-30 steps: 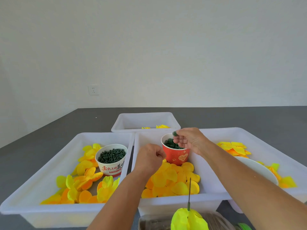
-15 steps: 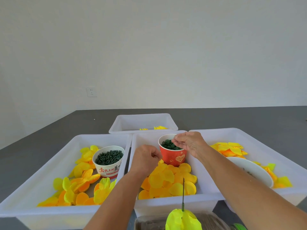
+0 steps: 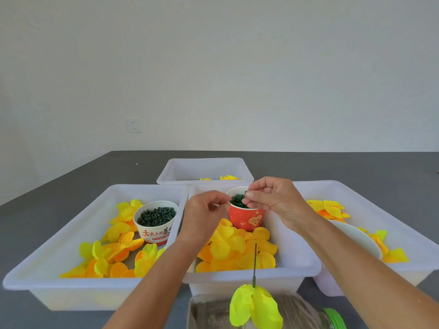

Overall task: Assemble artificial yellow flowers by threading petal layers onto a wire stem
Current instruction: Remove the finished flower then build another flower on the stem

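Over the red paper cup point(image 3: 247, 218) of dark green pieces point(image 3: 238, 201) in the middle white plastic tub point(image 3: 251, 275), the right hand point(image 3: 273, 200) pinches 1 piece while the left hand point(image 3: 204, 214) curls beside it, contents hidden, the thin wire stem point(image 3: 254, 264) standing upright nearer.

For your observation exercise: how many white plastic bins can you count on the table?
4. A left bin, a middle bin holding the red cup, a right bin, and a far bin behind them. None looks hidden.

2 bare forearms point(image 3: 152, 288), no sleeves showing.
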The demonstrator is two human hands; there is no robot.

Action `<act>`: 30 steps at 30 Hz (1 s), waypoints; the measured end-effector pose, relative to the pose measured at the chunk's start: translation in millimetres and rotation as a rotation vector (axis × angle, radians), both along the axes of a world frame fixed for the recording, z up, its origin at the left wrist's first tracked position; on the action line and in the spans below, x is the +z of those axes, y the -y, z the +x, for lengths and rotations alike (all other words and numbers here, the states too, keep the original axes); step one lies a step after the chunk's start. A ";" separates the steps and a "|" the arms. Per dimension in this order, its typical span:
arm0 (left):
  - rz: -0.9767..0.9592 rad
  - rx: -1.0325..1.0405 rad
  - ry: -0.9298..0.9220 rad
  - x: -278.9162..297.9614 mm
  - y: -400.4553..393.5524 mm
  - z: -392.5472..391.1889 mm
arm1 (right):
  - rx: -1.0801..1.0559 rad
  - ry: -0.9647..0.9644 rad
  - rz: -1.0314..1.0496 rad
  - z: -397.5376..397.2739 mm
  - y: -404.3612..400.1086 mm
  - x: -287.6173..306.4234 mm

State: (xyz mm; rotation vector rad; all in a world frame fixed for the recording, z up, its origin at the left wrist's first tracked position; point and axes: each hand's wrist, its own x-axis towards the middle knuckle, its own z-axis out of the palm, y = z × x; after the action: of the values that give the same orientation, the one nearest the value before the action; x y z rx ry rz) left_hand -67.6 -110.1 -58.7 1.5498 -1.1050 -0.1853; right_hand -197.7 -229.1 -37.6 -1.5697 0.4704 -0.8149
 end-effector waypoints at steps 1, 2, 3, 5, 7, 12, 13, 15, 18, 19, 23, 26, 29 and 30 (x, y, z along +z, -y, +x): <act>-0.038 -0.034 -0.007 3.6 -6.3 -4.4 | 0.032 0.015 -0.032 -7.4 -6.7 3.7; -0.064 -0.068 0.006 6.8 -12.4 -9.2 | 0.061 0.022 -0.061 -14.0 -13.4 7.0; -0.083 -0.095 0.047 9.8 -18.5 -14.1 | 0.086 0.028 -0.082 -19.8 -19.5 9.7; -0.121 -0.122 0.176 15.3 -29.0 -23.9 | 0.121 0.043 -0.095 -29.4 -31.6 14.6; -0.164 -0.126 0.296 20.6 -36.6 -32.5 | 0.149 0.056 -0.098 -37.3 -42.7 18.6; -0.242 -0.114 0.501 28.5 -52.5 -45.7 | 0.154 0.057 -0.088 -49.0 -64.4 23.2; -0.248 -0.127 0.501 29.6 -56.0 -47.6 | 0.152 0.054 -0.081 -50.9 -67.8 24.0; -0.254 -0.175 0.441 32.1 -62.6 -51.3 | 0.150 0.055 -0.074 -54.1 -74.2 26.4; -0.249 -0.209 0.271 34.7 -69.2 -55.8 | 0.124 0.076 -0.070 -55.3 -82.9 29.5; -0.250 -0.205 0.224 35.3 -70.6 -56.8 | 0.118 0.092 -0.064 -54.9 -85.8 29.9; -0.276 -0.165 0.158 39.0 -74.0 -59.4 | 0.146 0.161 -0.021 -53.8 -93.9 30.9; -0.257 -0.146 0.194 41.7 -75.6 -61.1 | 0.132 0.157 -0.027 -52.9 -98.5 31.3; -0.278 -0.132 0.064 40.3 -81.5 -62.8 | 0.064 0.190 -0.069 -58.3 -101.2 31.2; -0.301 -0.139 -0.026 38.2 -85.2 -63.8 | 0.042 0.203 -0.080 -62.9 -101.7 31.1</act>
State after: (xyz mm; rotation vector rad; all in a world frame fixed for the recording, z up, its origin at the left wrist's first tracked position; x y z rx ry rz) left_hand -131.4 -25.0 -20.5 1.2022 -1.1634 -0.1256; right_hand -260.5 -127.5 -6.6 -1.5451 0.2593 -0.9595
